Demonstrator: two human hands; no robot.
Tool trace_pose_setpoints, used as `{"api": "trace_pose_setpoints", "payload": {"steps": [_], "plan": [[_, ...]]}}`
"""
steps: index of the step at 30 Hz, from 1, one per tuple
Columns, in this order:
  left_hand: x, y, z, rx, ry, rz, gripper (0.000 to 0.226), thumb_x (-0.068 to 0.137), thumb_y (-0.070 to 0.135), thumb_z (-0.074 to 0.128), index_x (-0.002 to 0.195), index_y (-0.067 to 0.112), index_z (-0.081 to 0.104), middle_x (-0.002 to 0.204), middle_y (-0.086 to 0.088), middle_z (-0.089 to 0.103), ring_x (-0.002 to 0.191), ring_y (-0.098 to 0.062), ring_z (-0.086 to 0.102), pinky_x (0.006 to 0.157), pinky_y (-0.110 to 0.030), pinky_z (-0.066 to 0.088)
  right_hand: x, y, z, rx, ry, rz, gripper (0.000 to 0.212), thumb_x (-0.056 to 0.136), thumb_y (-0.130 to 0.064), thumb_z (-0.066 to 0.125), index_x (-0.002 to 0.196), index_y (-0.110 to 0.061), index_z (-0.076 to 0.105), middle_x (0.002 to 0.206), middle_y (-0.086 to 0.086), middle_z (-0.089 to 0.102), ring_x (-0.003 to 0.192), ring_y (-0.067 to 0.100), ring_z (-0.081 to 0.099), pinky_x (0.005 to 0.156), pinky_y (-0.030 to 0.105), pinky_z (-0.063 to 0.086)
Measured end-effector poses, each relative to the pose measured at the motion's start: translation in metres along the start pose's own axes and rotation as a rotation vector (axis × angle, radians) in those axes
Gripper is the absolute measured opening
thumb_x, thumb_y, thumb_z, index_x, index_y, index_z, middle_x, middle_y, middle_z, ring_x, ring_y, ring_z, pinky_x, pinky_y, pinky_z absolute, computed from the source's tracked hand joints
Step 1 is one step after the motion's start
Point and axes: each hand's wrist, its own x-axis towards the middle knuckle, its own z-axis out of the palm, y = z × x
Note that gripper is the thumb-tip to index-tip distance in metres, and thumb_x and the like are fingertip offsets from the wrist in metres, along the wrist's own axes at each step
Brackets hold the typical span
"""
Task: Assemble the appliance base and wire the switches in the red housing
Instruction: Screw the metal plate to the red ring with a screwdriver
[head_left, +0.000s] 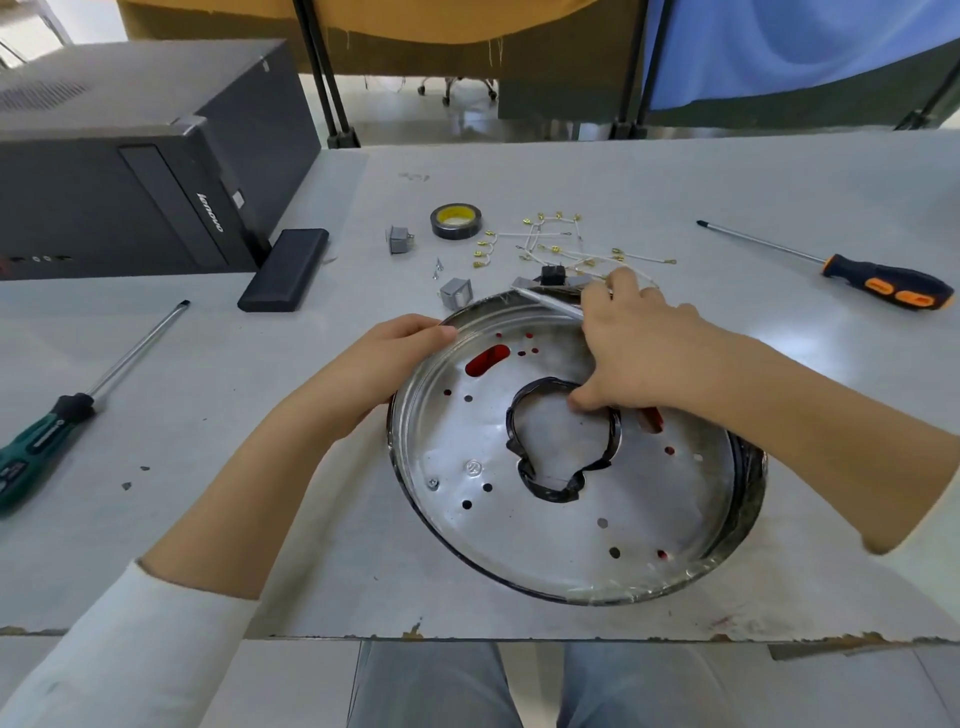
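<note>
Metal base plate — seated over red housing (red shows through slots), at table centre. Left hand grips the rim; right hand pinches the black-taped ring. Pending — switches and terminal wires lie loose behind; screwdrivers unused.

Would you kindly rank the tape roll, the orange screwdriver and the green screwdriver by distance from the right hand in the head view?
From the right hand:
1. Tape roll, behind it, to the left.
2. Orange screwdriver, far right.
3. Green screwdriver, far left.
</note>
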Motion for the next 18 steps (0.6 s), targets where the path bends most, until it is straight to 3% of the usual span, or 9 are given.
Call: {"api": "trace_pose_setpoints", "payload": {"steps": [3,7,11,14,16,18], "plan": [[-0.009,-0.004,0.002,-0.036,0.060,-0.010,0.024,0.095,0.039,0.051,0.110,0.025,0.063,0.109,0.000,0.067,0.103,-0.019,0.062,0.096,-0.037,0.047,0.010,-0.003,0.001,-0.028,0.010,-0.065,0.074,0.070,-0.044,0.073,0.122,-0.009,0.033,0.122,0.011,0.034,0.110,0.031,0.040,0.074,0.039,0.032],[-0.025,-0.010,0.001,-0.125,0.065,-0.024,0.018,0.097,0.036,0.049,0.107,0.027,0.062,0.099,-0.004,0.069,0.083,-0.018,0.066,0.078,-0.031,0.052,0.026,-0.005,-0.001,-0.056,0.022,-0.199,0.064,0.069,-0.040,0.073,0.115,-0.011,0.038,0.121,0.008,0.034,0.111,0.029,0.039,0.076,0.038,0.031],[-0.034,-0.016,-0.003,-0.076,0.010,-0.014,0.020,0.096,0.040,0.049,0.108,0.032,0.061,0.104,-0.003,0.070,0.095,-0.020,0.068,0.087,-0.034,0.054,0.033,-0.003,-0.003,-0.045,0.035,-0.341,0.055,0.066,-0.038,0.074,0.100,-0.019,0.035,0.125,0.005,0.033,0.111,0.026,0.038,0.075,0.035,0.030],[-0.035,-0.016,-0.008,-0.055,-0.053,-0.027,0.027,0.090,0.052,0.053,0.110,0.036,0.061,0.104,0.003,0.070,0.094,-0.014,0.069,0.081,-0.029,0.053,0.031,-0.001,-0.003,0.028,0.017,-0.473,0.051,0.066,-0.034,0.074,0.090,-0.023,0.030,0.147,0.003,0.023,0.130,0.021,0.028,0.095,0.039,0.029],[-0.027,-0.013,-0.008,-0.035,-0.054,-0.001,0.028,0.087,0.049,0.060,0.112,0.039,0.059,0.110,0.007,0.068,0.099,-0.011,0.066,0.087,-0.030,0.051,0.027,0.000,-0.004,0.052,-0.002,-0.482,0.050,0.068,-0.035,0.075,0.089,-0.022,0.031,0.157,0.000,0.008,0.144,0.016,0.006,0.112,0.049,0.016],[-0.013,-0.006,-0.005,-0.061,-0.055,0.036,0.027,0.088,0.040,0.062,0.115,0.039,0.058,0.115,0.008,0.066,0.100,-0.008,0.066,0.088,-0.028,0.050,0.022,0.000,-0.003,0.026,0.012,-0.399,0.058,0.067,-0.044,0.077,0.099,-0.017,0.037,0.158,0.003,0.000,0.145,0.018,-0.002,0.113,0.056,0.015]]}}
